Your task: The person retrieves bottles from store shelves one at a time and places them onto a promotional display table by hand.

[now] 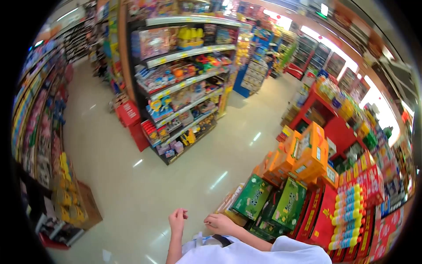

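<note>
White shirt, left hand and right hand slack; wide floor between shelf and boxes.

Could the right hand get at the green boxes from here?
Probably yes: the right hand looks near the green boxes, and nothing seems to cover their printed faces, though its fingers point away.

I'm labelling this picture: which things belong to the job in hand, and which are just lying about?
Belongs, judging by nearness:
left hand
right hand (no held item discernible)
green boxes

Just about:
orange boxes
yellow bottles
shelf unit
</note>
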Demonstrator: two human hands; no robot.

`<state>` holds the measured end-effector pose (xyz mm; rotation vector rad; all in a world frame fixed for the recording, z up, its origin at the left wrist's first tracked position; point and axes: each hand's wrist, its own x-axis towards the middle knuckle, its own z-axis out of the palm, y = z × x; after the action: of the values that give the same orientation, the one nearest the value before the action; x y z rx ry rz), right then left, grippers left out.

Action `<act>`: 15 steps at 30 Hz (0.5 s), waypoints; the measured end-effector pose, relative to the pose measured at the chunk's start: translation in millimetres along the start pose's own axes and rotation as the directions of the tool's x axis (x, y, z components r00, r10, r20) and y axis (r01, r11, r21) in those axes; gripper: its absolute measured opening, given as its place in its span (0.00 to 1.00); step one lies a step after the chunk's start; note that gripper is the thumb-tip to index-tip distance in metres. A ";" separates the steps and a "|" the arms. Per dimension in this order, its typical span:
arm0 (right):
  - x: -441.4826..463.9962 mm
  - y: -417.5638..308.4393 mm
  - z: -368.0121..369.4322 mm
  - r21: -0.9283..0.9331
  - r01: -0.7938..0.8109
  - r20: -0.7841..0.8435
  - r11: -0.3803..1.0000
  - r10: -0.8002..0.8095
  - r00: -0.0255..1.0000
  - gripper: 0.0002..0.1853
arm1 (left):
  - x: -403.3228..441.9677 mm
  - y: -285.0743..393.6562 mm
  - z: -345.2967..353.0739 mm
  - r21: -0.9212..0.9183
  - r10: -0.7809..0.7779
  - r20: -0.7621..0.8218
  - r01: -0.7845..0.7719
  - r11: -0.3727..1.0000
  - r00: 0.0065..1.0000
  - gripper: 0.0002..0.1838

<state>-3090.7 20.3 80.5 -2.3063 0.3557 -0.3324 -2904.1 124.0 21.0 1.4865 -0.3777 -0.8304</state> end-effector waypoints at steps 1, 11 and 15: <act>6.5 4.2 2.8 -0.018 -0.032 0.043 0.999 0.032 0.999 0.08 | 3.3 -1.4 -5.9 -0.027 -0.024 -0.076 0.022 0.999 0.997 0.16; 120.0 48.2 42.2 0.027 -0.084 0.320 0.996 0.071 0.945 0.11 | 43.0 13.0 -66.8 -0.070 -0.058 -0.199 0.045 0.997 0.978 0.15; 198.0 60.1 51.2 0.030 0.044 0.384 0.999 -0.052 0.922 0.11 | 81.5 31.0 -100.4 -0.051 -0.070 -0.274 0.058 0.997 0.959 0.15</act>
<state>-2898.8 -56.0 27.8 -2.2969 0.0964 0.0976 -2771.7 136.7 20.1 1.5557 -0.1035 -0.6652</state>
